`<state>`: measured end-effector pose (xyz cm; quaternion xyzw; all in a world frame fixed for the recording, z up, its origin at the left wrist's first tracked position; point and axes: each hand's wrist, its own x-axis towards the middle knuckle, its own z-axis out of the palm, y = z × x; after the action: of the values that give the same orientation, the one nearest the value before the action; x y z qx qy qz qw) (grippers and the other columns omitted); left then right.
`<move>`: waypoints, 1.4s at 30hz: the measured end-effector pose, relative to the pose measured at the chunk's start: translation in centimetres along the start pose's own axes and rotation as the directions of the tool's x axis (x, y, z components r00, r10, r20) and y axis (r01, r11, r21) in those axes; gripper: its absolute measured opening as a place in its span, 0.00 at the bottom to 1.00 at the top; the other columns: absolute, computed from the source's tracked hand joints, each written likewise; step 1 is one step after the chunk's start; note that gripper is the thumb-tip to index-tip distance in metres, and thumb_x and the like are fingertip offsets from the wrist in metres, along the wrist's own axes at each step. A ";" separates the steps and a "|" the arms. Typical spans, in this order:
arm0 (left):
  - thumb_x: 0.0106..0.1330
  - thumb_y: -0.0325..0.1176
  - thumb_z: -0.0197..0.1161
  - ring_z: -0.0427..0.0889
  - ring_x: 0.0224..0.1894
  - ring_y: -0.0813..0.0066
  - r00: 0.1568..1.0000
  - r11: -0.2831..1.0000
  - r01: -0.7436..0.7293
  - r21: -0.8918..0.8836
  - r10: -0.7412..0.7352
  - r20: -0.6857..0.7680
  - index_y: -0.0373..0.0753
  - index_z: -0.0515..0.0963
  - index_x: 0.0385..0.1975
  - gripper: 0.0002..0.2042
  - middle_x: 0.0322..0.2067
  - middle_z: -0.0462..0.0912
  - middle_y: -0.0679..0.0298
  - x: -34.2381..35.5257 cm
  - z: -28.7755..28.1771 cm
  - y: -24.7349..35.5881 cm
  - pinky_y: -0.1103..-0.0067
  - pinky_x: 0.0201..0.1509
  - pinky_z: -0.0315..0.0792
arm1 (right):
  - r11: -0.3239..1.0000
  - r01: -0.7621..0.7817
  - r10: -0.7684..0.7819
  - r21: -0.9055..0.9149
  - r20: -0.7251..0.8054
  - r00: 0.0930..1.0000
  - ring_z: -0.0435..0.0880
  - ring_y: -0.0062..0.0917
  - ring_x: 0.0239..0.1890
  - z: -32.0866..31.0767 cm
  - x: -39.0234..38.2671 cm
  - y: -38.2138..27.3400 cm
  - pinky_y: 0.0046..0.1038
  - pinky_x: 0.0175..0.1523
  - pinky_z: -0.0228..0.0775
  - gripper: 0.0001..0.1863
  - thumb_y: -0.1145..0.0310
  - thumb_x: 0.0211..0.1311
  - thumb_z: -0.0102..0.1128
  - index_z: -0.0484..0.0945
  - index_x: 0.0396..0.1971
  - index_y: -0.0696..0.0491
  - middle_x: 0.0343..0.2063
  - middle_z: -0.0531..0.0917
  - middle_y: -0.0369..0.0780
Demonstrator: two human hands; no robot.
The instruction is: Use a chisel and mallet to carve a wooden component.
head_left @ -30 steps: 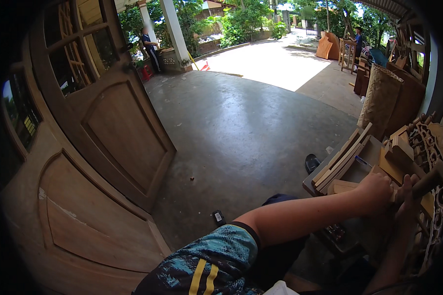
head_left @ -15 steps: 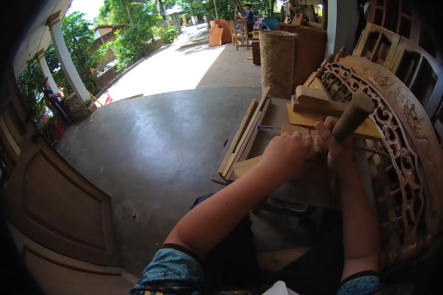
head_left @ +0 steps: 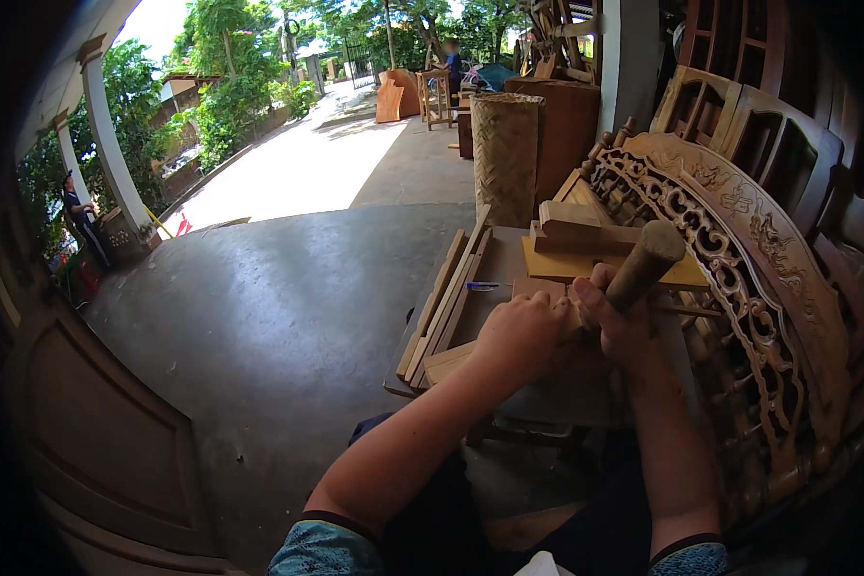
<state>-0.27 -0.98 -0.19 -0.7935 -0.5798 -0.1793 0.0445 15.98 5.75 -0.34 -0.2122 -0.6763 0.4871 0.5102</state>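
The wooden club (head_left: 648, 264) rises toward one o'clock from the right hand (head_left: 624, 326), which is wrapped round its lower part. It looks stiff, sturdy and fairly heavy; the narrower lower end seems the surest hold. At nine o'clock, the left hand (head_left: 523, 336) curls close by, its grip hidden. From there, a pen (head_left: 480, 286) lies at eleven, wooden slats (head_left: 444, 312) at ten.

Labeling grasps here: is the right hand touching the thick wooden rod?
Touching: the head view shows the right hand gripping the lower end of the thick wooden rod.
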 end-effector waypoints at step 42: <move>0.64 0.31 0.73 0.85 0.32 0.70 0.716 -0.216 -0.152 -0.964 0.649 -0.258 0.36 0.87 0.35 0.06 0.28 0.86 0.60 -4.3 -6.8 3.4 0.78 0.37 0.75 | 1.000 -0.007 0.007 0.008 0.044 0.999 0.60 0.09 0.16 0.4 0.1 -0.7 0.18 0.22 0.49 0.21 0.62 0.69 0.68 0.66 0.20 0.47 0.15 0.65 0.25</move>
<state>0.17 -7.87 5.16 -0.7327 0.0346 -0.3619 -0.5753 15.72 5.35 0.31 -0.2015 -0.6845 0.4963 0.4945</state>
